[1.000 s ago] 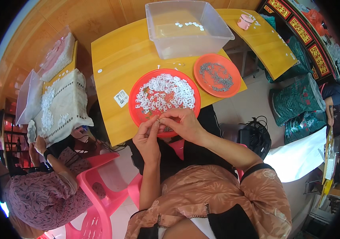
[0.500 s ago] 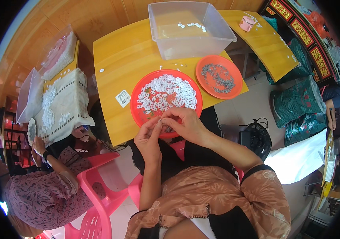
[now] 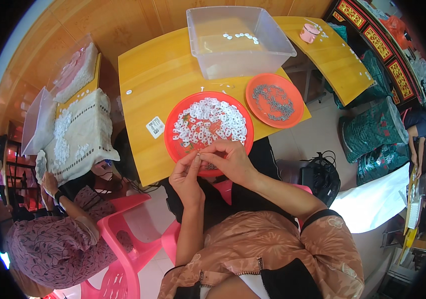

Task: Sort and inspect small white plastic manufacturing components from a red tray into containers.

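Observation:
My left hand (image 3: pixel 187 180) and my right hand (image 3: pixel 231 163) meet over the near rim of a red round tray (image 3: pixel 171 105). Fingertips and thumbs of both are pinched together, almost touching. Whatever lies between them is too small to make out. Beyond my hands, the tray holds many small white plastic pieces with holes (image 3: pixel 212 112), heaped mostly toward its far and right sides. A few grey metal bits (image 3: pixel 212 167) show at the tray's near edge, partly covered by my right hand.
To the right, an orange plate (image 3: pixel 254 112) carries thin grey metal pins (image 3: pixel 285 110). Behind stands a clear plastic bin (image 3: pixel 238 62) with several white pieces. A pink cup (image 3: pixel 309 33) sits on the far-right table. At left, a co-worker (image 3: pixel 61 234) handles pieces on a cloth-covered table (image 3: pixel 91 122).
The view has tilted slightly, so the tray and table sit a little lower in the picture. Both my hands stay pinched together, with only a slight shift of the fingers.

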`<action>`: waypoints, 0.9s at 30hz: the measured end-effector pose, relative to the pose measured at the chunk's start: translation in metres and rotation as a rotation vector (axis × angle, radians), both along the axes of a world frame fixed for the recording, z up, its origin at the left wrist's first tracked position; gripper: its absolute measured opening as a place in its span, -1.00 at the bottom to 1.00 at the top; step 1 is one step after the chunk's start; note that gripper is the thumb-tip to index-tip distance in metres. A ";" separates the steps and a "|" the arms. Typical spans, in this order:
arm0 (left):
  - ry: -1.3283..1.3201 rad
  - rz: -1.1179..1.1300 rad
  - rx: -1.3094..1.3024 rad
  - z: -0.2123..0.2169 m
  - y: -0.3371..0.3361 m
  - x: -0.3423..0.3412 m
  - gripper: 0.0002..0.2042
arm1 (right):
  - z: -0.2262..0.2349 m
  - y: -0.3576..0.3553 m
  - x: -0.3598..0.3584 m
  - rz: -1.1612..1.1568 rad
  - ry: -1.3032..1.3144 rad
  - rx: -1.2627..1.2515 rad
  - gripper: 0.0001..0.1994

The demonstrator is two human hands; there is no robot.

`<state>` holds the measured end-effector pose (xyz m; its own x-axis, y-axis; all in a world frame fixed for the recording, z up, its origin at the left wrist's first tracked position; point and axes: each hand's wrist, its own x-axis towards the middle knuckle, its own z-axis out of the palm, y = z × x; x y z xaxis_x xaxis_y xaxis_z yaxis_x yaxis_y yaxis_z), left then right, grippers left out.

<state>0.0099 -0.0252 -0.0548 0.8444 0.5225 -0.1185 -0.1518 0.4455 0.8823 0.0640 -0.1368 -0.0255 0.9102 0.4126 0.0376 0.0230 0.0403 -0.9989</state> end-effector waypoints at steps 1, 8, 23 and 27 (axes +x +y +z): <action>0.022 0.002 -0.027 -0.001 0.001 0.001 -0.84 | 0.000 0.000 0.002 -0.001 -0.002 -0.001 -0.88; 0.086 -0.003 -0.139 -0.007 0.014 0.005 -0.83 | -0.012 -0.011 0.062 -0.008 -0.327 -0.393 -0.84; 0.105 -0.044 -0.176 -0.012 0.014 0.005 -0.83 | -0.049 0.025 0.130 0.171 -0.911 -0.909 -0.88; 0.101 -0.049 -0.187 -0.011 0.014 0.006 -0.82 | -0.051 0.016 0.128 0.087 -0.812 -0.704 -0.85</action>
<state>0.0156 -0.0115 -0.0661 0.8470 0.4421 -0.2953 -0.0408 0.6078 0.7930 0.1923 -0.1210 -0.0769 0.6863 0.6397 0.3461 0.7145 -0.5040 -0.4853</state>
